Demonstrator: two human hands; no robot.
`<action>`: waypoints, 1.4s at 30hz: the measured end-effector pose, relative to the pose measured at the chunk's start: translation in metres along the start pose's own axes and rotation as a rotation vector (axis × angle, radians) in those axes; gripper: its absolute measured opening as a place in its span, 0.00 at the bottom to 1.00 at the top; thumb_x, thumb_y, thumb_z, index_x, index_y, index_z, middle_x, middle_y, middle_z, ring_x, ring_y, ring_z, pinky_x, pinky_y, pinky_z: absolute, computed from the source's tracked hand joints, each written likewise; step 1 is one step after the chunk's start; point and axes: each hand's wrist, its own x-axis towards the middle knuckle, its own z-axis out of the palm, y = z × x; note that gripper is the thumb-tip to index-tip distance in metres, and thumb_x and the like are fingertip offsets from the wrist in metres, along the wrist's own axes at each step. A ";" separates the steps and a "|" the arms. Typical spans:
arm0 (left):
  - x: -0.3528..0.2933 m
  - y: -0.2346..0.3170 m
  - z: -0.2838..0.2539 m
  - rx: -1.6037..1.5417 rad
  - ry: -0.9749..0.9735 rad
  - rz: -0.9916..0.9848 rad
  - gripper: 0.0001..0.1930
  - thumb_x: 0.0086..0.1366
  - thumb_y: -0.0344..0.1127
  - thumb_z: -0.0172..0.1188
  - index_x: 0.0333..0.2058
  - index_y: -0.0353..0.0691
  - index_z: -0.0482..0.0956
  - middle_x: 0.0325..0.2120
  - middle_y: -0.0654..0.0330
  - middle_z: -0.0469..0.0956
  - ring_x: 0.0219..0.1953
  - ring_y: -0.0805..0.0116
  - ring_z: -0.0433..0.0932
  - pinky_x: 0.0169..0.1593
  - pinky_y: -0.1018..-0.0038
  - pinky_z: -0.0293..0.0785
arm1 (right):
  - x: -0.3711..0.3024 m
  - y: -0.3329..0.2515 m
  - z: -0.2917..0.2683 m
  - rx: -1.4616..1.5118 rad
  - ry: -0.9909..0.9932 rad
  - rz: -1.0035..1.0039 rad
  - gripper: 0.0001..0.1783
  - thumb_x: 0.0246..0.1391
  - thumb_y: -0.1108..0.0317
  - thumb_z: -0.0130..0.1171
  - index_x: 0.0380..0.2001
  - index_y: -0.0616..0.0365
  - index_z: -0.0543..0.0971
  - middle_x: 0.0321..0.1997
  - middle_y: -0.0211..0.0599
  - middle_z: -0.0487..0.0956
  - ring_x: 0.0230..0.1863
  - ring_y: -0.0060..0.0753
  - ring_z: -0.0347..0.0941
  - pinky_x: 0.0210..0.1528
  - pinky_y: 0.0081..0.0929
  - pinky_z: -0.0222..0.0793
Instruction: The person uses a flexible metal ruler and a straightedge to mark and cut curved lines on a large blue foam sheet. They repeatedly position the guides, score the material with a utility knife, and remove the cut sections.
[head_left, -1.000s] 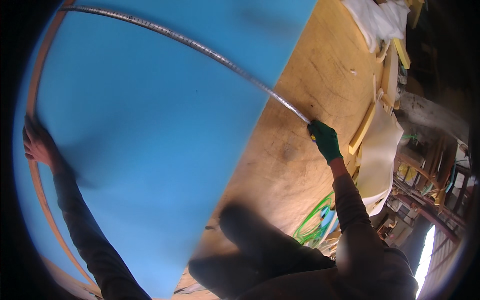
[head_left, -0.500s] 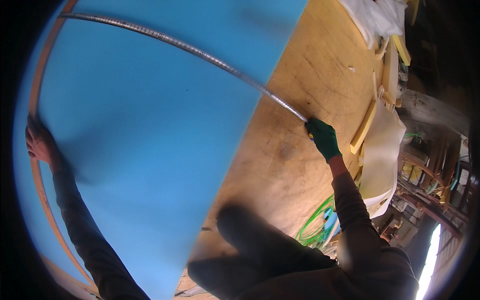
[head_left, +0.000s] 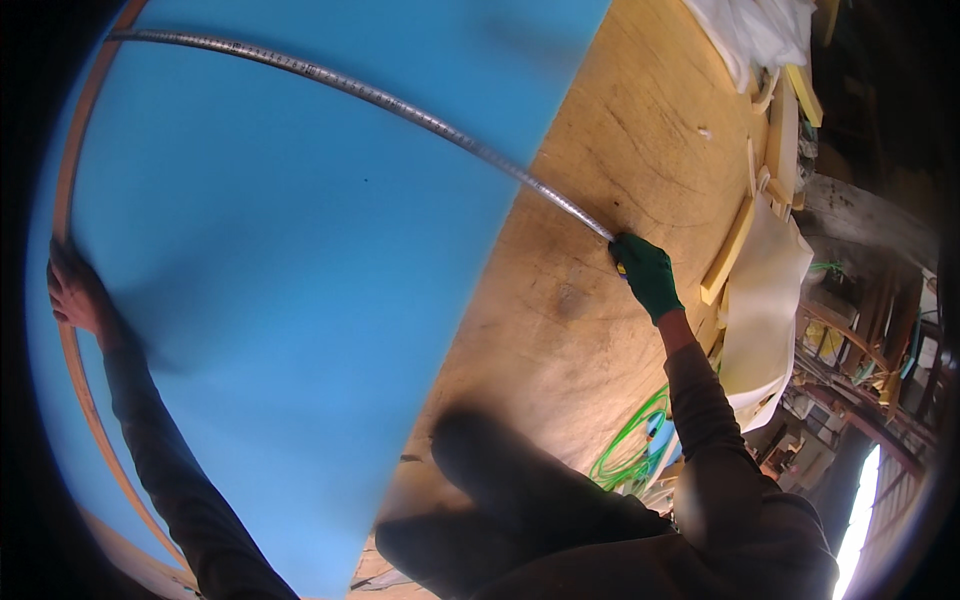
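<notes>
At the far left, my bare left hand [head_left: 78, 290] is closed round a long, thin wooden strip [head_left: 70, 190], which lies along a large smooth blue sheet [head_left: 300, 260]. My right hand [head_left: 648, 275], in a dark green glove, grips a tape measure [head_left: 622, 270]; only a bit of its yellow-and-dark case shows past the fingers. Its pulled-out metal blade [head_left: 400, 108] runs across the blue sheet to the upper left, where its far end meets the strip. The blade's near part passes over bare wood beyond the sheet's edge.
The sheet lies on a worn wooden surface [head_left: 560, 330]. Along its right side are yellowish wood offcuts [head_left: 728, 250], a pale sheet [head_left: 765, 310] and white plastic wrap [head_left: 750, 35]. A coil of green cord [head_left: 625, 455] lies near my right forearm. Cluttered timber [head_left: 870, 330] stands further right.
The blue sheet, the strip, the blade's far end and my left hand appear slightly further left. My right hand stays nearly in place, its grip the same.
</notes>
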 end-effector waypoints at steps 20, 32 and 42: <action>-0.030 0.012 -0.224 -0.499 -0.352 -0.074 0.30 0.79 0.39 0.57 0.77 0.50 0.63 0.74 0.48 0.67 0.76 0.45 0.64 0.73 0.50 0.65 | -0.004 0.020 0.008 -0.188 0.103 -0.163 0.03 0.63 0.69 0.61 0.37 0.51 0.83 0.36 0.40 0.82 0.37 0.51 0.82 0.38 0.45 0.78; -0.275 -0.049 -0.547 -0.603 -0.794 -0.548 0.24 0.81 0.34 0.53 0.72 0.37 0.69 0.72 0.44 0.67 0.73 0.43 0.67 0.72 0.52 0.69 | -0.005 0.032 0.017 -0.218 0.058 -0.060 0.10 0.67 0.59 0.60 0.36 0.51 0.84 0.33 0.41 0.84 0.36 0.47 0.83 0.38 0.40 0.76; -0.331 -0.030 -0.643 -0.703 -0.828 -0.726 0.16 0.80 0.31 0.54 0.62 0.35 0.78 0.68 0.44 0.71 0.69 0.43 0.72 0.67 0.52 0.73 | -0.003 0.043 0.024 -0.235 0.074 -0.167 0.07 0.64 0.63 0.61 0.39 0.47 0.87 0.40 0.37 0.85 0.41 0.50 0.83 0.43 0.48 0.79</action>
